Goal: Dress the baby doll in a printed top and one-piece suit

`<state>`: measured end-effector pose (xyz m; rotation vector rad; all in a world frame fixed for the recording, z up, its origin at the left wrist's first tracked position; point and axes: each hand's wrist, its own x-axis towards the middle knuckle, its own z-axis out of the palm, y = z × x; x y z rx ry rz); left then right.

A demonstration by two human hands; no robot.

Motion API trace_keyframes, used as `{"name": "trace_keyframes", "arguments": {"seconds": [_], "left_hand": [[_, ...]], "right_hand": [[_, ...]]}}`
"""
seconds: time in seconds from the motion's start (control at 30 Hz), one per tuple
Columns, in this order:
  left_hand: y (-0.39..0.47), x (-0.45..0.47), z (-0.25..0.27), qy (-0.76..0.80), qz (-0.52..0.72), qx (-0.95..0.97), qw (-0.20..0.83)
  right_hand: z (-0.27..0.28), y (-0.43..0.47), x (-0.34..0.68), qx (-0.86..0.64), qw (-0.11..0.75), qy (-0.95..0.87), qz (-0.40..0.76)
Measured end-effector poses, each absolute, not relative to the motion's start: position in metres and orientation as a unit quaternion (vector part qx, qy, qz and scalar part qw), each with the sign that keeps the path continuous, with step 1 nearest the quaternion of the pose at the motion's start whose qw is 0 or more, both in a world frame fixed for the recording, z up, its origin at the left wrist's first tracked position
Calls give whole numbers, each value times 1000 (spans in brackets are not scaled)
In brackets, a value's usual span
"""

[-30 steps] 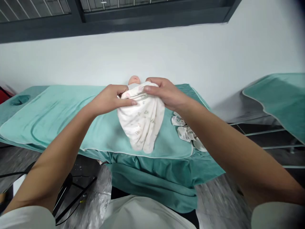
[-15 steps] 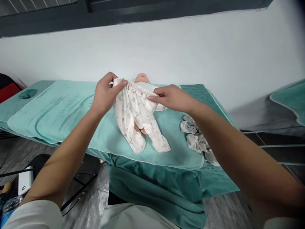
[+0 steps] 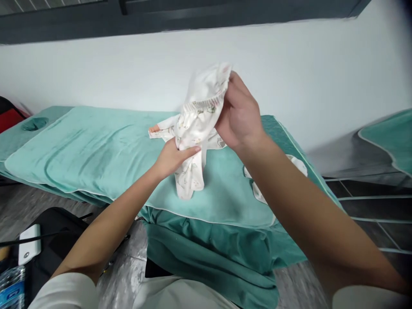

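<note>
White printed baby pants (image 3: 199, 124) with an elastic waistband hang upright above the bed. My left hand (image 3: 175, 156) is closed round the legs, its thumb across the front. Higher up, my right hand (image 3: 240, 113) grips the waist edge from the right, its fingertips partly hidden behind the cloth. Behind the pants lies a baby doll, mostly covered from view; a small doll hand (image 3: 154, 128) and the white sleeve of its top (image 3: 167, 124) show to the left.
A green towel (image 3: 96, 150) covers the long bed against the white wall. Crumpled white baby clothing (image 3: 298, 164) lies at the right, partly behind my forearm. At lower left are a black chair (image 3: 54, 219), a white device (image 3: 29, 243) and a plastic bottle (image 3: 12, 287).
The pants have gone from spread out over the doll to lifted and gathered lengthwise. My left hand moved down to the legs; my right hand rose with the waistband.
</note>
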<state>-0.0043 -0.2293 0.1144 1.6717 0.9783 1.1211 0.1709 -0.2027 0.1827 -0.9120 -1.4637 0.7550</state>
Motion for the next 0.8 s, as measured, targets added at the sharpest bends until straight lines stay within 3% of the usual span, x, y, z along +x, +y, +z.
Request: {"name": "trace_keyframes", "arguments": {"seconds": [0.17,0.3,0.37,0.47,0.53,0.67,0.8], "left_hand": [[-213,-30,105,437,620,519,394],[-181,-55,66,495,660,352,442],[-171,-64,42,564,629,301,442],[-171,-66,18,627,602,375,323],[-176,-56,14,589,581,484,283],[-175,-22,25,517,478,517,487],[-149,4,26,490,448,422,617]], "right_hand": [[127,-184,174,-427,541,-605,400],[75,-182,167,-422,323,-729,431],[58,-176,164,-421,274,-764,405],[44,-149,168,-449,355,-760,307],[39,-118,176,-475,428,-737,220],[28,-45,200,-569,439,-687,109],[25,16,217,-668,349,-635,173]]}}
